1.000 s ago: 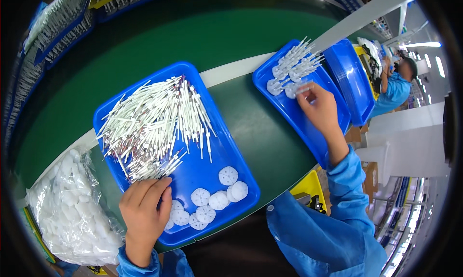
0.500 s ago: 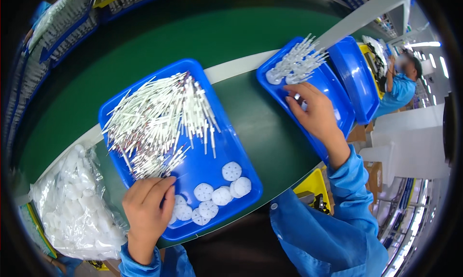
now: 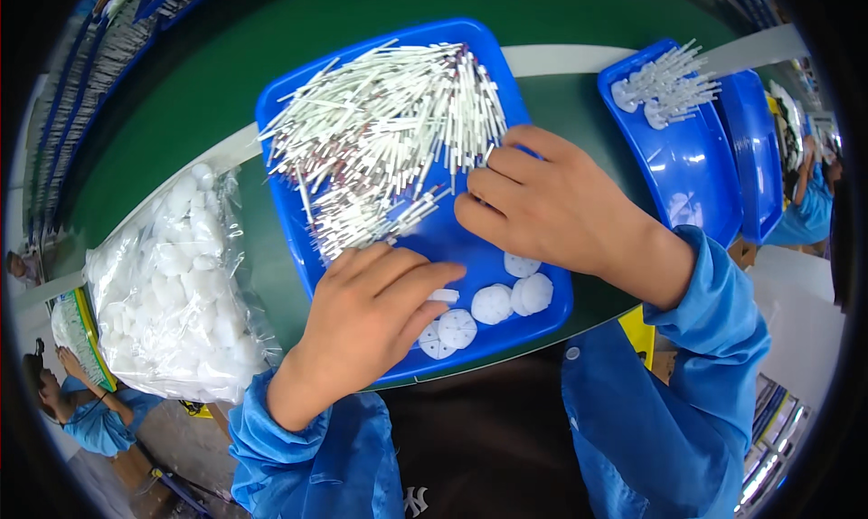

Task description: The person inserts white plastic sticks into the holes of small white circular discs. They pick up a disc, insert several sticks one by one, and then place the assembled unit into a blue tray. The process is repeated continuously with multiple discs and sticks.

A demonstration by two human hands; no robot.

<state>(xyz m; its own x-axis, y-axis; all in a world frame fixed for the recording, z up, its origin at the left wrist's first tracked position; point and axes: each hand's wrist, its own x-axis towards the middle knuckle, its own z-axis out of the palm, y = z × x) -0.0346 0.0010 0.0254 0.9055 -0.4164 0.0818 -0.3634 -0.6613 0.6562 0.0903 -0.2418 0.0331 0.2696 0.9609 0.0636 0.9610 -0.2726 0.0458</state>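
The right hand (image 3: 561, 207) has come back from the far tray (image 3: 687, 171) to the near tray (image 3: 542, 311), fingers curled on the sticks (image 3: 389, 139), while the left hand (image 3: 371, 316) pinches 1 white disc (image 3: 443, 296), so another pairing looks underway.

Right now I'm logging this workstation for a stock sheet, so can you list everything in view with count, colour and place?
Large blue plastic tray: one, blue, centre of the green surface, under both hands.
Thin white plastic sticks: a heap too many to count, white, upper half of that tray.
Round white perforated discs: about five showing, white, near edge of that tray.
Clear plastic bag of white pieces: one, left of the tray.
Second blue tray: one, blue, right, holding assembled white stick-and-disc pieces.
Third blue tray: one, further right.
Green work surface: one, dark green.
Co-workers in blue: two, lower left and far right edge.
Left hand: over the discs.
Right hand: at the sticks.
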